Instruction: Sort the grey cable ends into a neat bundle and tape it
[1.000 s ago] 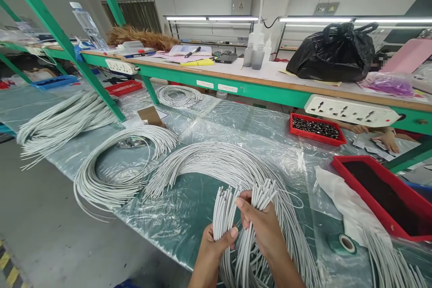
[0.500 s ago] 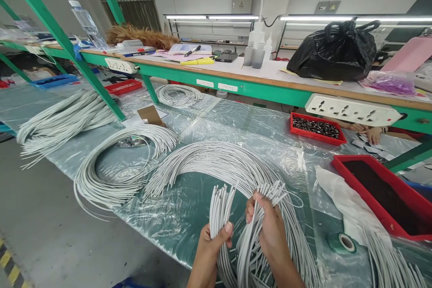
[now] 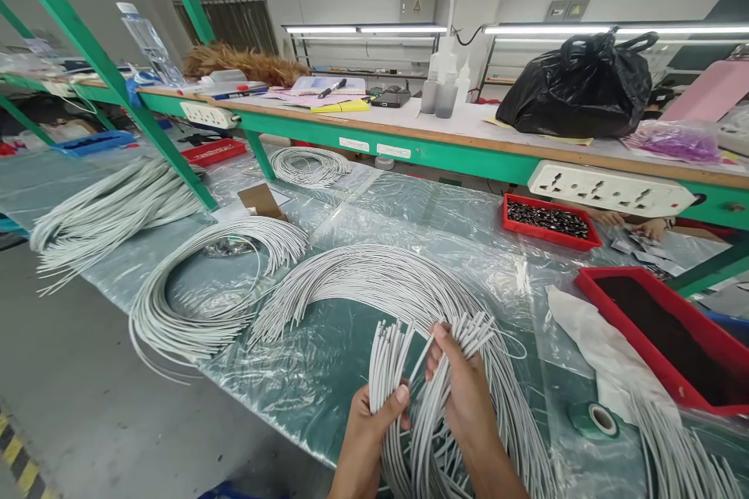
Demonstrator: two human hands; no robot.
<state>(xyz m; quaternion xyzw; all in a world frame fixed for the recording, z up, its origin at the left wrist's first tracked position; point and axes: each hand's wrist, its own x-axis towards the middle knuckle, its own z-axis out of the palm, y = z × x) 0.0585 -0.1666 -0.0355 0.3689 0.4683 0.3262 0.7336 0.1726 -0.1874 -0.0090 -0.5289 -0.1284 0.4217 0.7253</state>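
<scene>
My left hand (image 3: 378,425) is closed round a bunch of white cables (image 3: 389,362), its thumb pressed across the front and the cut ends pointing up. Close on its right, my right hand (image 3: 465,382) grips a second bunch of white cables (image 3: 473,331). Between its thumb and fingertips one cable (image 3: 422,351) stands apart, slanting toward the left bunch. Both bunches run down into a large curved bundle of white cables (image 3: 386,273) on the plastic-covered table (image 3: 316,382). Where the lower cables cross under my hands, I cannot tell them apart.
Further cable coils (image 3: 187,304) lie to the left. Right of my hands are a roll of green tape (image 3: 600,419), a white cloth (image 3: 591,335), a long red tray (image 3: 725,398) and a red tray of small dark parts (image 3: 550,242). Another person's hands (image 3: 652,228) show beneath the shelf.
My left hand has shifted slightly right, nearer the other bunch. A single cable now stands separated at my right fingertips, leaning toward the left bunch.
</scene>
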